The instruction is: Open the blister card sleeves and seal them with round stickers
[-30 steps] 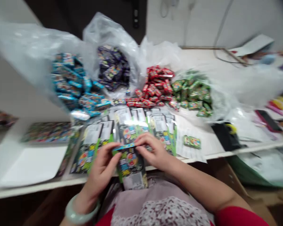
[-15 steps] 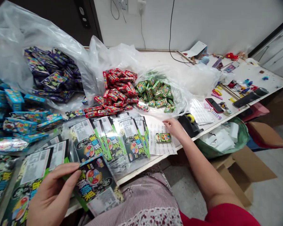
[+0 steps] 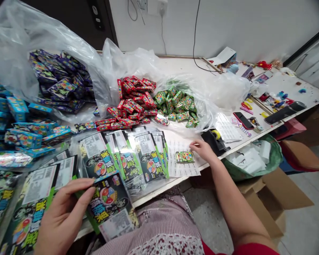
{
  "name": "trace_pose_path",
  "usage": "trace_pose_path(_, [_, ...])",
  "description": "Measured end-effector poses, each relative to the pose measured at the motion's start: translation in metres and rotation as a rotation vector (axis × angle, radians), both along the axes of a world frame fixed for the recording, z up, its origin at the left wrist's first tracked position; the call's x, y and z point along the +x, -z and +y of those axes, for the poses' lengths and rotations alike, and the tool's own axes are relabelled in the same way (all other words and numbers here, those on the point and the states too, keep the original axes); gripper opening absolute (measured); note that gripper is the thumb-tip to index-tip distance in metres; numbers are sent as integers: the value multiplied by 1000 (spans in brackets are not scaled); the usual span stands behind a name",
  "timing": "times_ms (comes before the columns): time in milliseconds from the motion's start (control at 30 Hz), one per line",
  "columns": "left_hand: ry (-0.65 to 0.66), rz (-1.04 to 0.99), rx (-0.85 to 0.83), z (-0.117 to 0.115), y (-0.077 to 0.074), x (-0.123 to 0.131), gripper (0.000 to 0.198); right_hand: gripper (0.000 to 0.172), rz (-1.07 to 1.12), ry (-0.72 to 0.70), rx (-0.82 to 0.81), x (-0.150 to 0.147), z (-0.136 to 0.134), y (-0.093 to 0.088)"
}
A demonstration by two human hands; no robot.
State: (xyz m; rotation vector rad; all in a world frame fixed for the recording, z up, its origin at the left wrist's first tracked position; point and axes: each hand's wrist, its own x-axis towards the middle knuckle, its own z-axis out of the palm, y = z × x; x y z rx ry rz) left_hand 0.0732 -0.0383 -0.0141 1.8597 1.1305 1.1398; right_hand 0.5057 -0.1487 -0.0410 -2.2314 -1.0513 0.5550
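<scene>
1. Fingers of the left hand (image 3: 78, 187) are curling narrowly around the edge of a glossy black packet (image 3: 108, 202), holding it; this stiff, rectangular, green-edged packet is standing tilted just right of them.
2. Left of and beneath those fingers, a pile of similar packets (image 3: 29, 202) is lying with their white barcode labels showing.
3. Above the fingers, slippery blue boxes (image 3: 18, 109) are heaped in a loose mound, and purple foil-bright packs (image 3: 60, 85) are spilling from a crumpled, translucent plastic bag (image 3: 129, 60).
4. Just beyond the held packet, a row of overlapping packets (image 3: 149, 157) is fanning across the white table (image 3: 180, 67), their sleeves shining.
5. Farther from the fingers, small red boxes (image 3: 133, 101) and small green boxes (image 3: 172, 106) are sitting in angular heaps, the green ones on thin plastic.
6. Fingers of the right hand (image 3: 199, 146) are bunching loosely, empty, with a narrow spread, just right of a small green box (image 3: 184, 157) lying on a printed paper sheet (image 3: 182, 168).
7. Beyond those fingers, a black tape dispenser (image 3: 215, 136) is standing with its yellow-cored roll, and a smooth phone (image 3: 243, 120) is lying farther right.
8. Below and right of the fingers, a green bag (image 3: 252, 159) is bulging with white scraps beside a cardboard box (image 3: 271, 198).
</scene>
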Motion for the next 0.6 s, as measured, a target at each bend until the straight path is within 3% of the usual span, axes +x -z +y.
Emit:
trace_pose_path(133, [58, -5, -44, 0, -9, 8, 9, 32, 142, -117, 105, -29, 3, -44])
trace_pose_path(233, [143, -43, -17, -2, -20, 16, 5, 26, 399, -440, 246, -86, 29, -85])
trace_pose_path(333, [205, -80, -5, -6, -28, 20, 5, 19, 533, -752, 259, -152, 63, -114])
trace_pose_path(467, [245, -121, -44, -11, -34, 17, 7, 13, 507, -917, 140, -209, 99, -118])
trace_pose_path(600, [252, -171, -71, -11, -34, 13, 8, 16, 576, -901, -71, -224, 114, -103])
